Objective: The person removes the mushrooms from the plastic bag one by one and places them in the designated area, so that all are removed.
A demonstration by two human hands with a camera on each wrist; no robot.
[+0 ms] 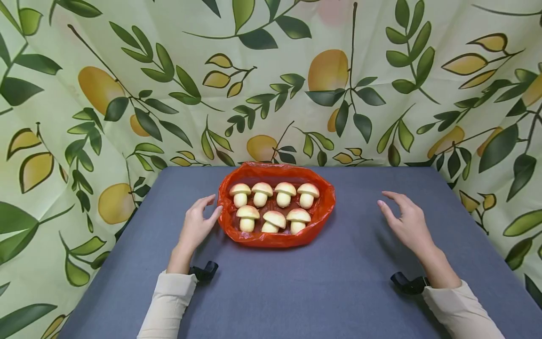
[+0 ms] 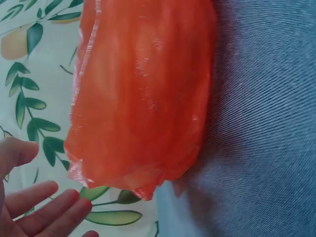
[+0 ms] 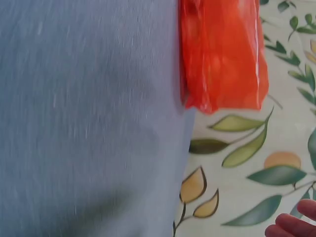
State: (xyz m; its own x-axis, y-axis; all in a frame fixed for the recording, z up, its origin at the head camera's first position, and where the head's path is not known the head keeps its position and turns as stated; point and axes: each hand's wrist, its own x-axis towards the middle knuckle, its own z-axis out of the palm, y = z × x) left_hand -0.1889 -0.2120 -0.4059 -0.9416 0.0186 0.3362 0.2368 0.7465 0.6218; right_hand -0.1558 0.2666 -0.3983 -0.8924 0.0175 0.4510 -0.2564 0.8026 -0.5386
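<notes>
A red plastic bag [image 1: 277, 240], its rim folded open into an oval, sits at the back middle of the table. Inside stand several mushrooms [image 1: 247, 219] with pale stems and cream caps tinged pink, in a back and a front row; the front middle one tilts. My left hand [image 1: 196, 223] is beside the bag's left end, thumb and fingers spread and holding nothing. Over the table well to the right of the bag, my right hand [image 1: 407, 223] has its fingers loosely extended, with nothing in them. Both wrist views show the bag's outer side, hiding the mushrooms.
The table has a blue-grey cloth [image 1: 296, 292]. Behind it and along both sides hangs a pale curtain [image 1: 271, 61] printed with leaves and orange fruit. A black strap mount [image 1: 205, 271] is on my left wrist and another [image 1: 408, 283] on my right.
</notes>
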